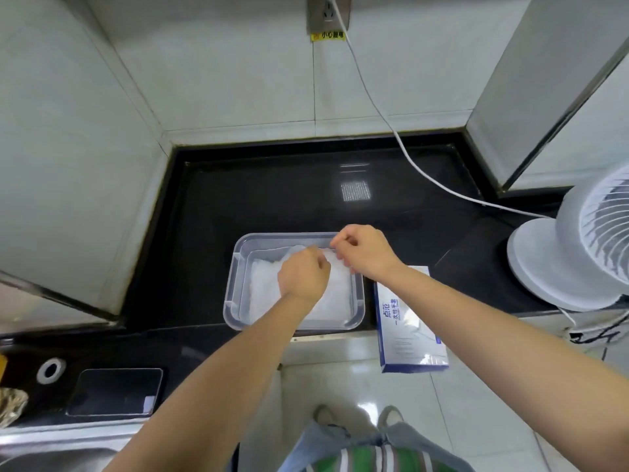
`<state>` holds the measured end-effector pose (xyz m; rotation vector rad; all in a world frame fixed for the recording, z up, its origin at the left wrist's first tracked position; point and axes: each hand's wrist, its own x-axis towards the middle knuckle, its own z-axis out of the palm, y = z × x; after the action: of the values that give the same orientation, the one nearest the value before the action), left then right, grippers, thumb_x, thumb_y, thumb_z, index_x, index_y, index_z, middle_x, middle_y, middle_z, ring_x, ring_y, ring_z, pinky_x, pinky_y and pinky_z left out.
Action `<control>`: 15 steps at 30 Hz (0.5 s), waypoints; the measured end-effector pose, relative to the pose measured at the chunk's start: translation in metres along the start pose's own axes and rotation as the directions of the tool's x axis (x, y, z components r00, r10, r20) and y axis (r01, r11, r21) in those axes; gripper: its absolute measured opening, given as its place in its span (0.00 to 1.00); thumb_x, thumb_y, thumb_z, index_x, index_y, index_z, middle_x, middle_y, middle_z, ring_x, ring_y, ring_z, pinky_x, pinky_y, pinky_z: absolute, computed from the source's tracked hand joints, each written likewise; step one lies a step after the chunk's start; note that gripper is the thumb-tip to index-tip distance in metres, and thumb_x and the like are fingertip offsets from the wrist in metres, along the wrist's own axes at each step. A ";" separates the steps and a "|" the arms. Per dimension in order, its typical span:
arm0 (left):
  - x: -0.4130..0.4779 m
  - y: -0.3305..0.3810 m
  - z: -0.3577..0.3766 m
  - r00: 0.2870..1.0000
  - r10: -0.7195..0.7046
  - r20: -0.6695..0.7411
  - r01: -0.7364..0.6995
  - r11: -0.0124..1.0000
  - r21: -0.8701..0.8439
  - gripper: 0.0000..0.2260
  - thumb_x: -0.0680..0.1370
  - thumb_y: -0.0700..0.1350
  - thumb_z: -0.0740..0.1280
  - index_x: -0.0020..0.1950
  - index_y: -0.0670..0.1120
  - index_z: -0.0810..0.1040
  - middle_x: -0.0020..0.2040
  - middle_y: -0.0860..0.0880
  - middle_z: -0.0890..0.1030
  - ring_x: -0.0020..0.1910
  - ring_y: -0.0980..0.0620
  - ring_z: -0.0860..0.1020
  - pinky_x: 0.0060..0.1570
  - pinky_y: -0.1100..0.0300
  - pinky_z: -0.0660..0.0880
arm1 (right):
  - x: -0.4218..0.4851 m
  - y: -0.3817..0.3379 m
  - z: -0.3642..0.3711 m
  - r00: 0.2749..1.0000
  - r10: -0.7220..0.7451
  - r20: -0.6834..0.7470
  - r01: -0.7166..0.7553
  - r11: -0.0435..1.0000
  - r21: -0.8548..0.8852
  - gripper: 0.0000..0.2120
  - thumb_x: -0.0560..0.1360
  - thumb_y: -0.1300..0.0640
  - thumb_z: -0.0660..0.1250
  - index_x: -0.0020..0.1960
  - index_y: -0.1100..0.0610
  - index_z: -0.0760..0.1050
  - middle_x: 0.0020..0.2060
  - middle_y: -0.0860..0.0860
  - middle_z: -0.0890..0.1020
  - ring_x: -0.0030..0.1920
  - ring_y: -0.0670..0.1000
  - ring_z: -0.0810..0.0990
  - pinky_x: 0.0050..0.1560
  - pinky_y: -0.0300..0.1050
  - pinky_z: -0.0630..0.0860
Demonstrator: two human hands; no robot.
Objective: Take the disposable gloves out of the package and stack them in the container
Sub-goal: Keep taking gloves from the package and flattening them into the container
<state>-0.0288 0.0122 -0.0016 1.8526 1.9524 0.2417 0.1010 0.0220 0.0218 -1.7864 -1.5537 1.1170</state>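
While the fingers (341, 242) of the right hand (366, 253) are curled and pinched narrow on a thin, see-through edge at the far side of the container (234, 284), the fingers (322, 263) of the left hand (303, 274) are also curled close, just beside them, and seem to pinch the same sheet; the exact contact under the left knuckles is hidden. Both hands hang over the gloves (262, 284), which lie as a pale, crinkled layer inside the clear container. That container stands on the dark tabletop (272, 199), near its front edge. Just to its right lies the package (408, 325), a blue and white box that juts out past the tabletop edge. By this evidence the step in hand is laying and smoothing a glove on the stack, not drawing one from the package. The next move would call for both pinches to let go with the sheet flat, then for one hand to reach right to the package opening, which cannot be seen here. A fan (578, 250) and its cable (391, 131) stand well apart.
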 end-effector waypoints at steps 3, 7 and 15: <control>-0.017 0.038 0.008 0.997 0.082 0.013 -0.081 0.996 -0.046 0.09 0.82 0.46 0.58 0.54 0.47 0.77 0.43 0.48 0.79 0.39 0.50 0.75 0.36 0.60 0.70 | -0.012 0.039 -0.032 0.993 0.063 -0.095 -0.068 0.996 -0.053 0.09 0.77 0.60 0.63 0.42 0.54 0.81 0.32 0.48 0.82 0.33 0.48 0.79 0.35 0.43 0.77; -0.039 0.073 0.030 0.981 0.192 0.040 -0.182 0.965 -0.189 0.05 0.81 0.45 0.60 0.49 0.48 0.75 0.42 0.49 0.79 0.39 0.49 0.76 0.37 0.60 0.72 | -0.028 0.097 -0.055 0.978 0.199 -0.059 -0.207 0.956 -0.208 0.08 0.77 0.58 0.64 0.43 0.55 0.81 0.38 0.51 0.84 0.39 0.51 0.81 0.43 0.49 0.80; -0.070 0.091 0.084 0.919 0.168 0.358 -0.091 0.971 -0.221 0.18 0.80 0.44 0.61 0.70 0.48 0.66 0.54 0.42 0.81 0.49 0.46 0.78 0.46 0.58 0.71 | -0.059 0.149 -0.048 0.950 0.273 0.152 -0.149 0.822 -0.550 0.19 0.77 0.53 0.65 0.67 0.51 0.72 0.57 0.52 0.81 0.54 0.54 0.80 0.49 0.45 0.77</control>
<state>0.0903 -0.0627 -0.0255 1.7482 1.4930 0.1077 0.2217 -0.0596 -0.0593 -2.3131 -1.9866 1.0853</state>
